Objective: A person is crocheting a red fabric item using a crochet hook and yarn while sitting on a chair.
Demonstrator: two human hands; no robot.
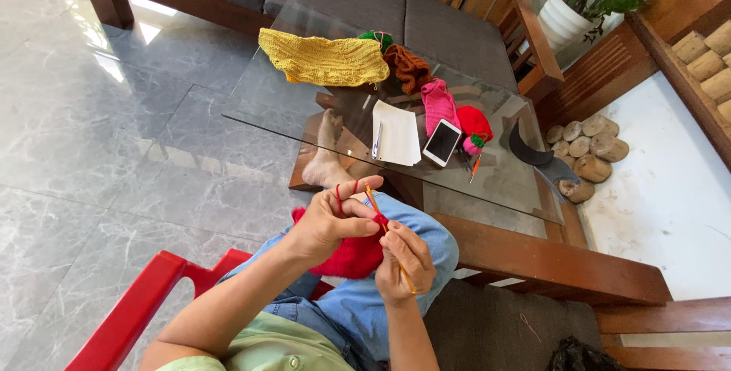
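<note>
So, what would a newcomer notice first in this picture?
First, the two hands low in the middle: the left hand and the right hand work a crochet hook into a red knitted piece on the lap. Next, the yellow knitted cloth on the far side of the glass table, with a phone nearer.

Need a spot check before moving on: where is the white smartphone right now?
In the head view the white smartphone lies face up on the glass table, right of the white paper sheet and just below the pink knitted piece.
</note>
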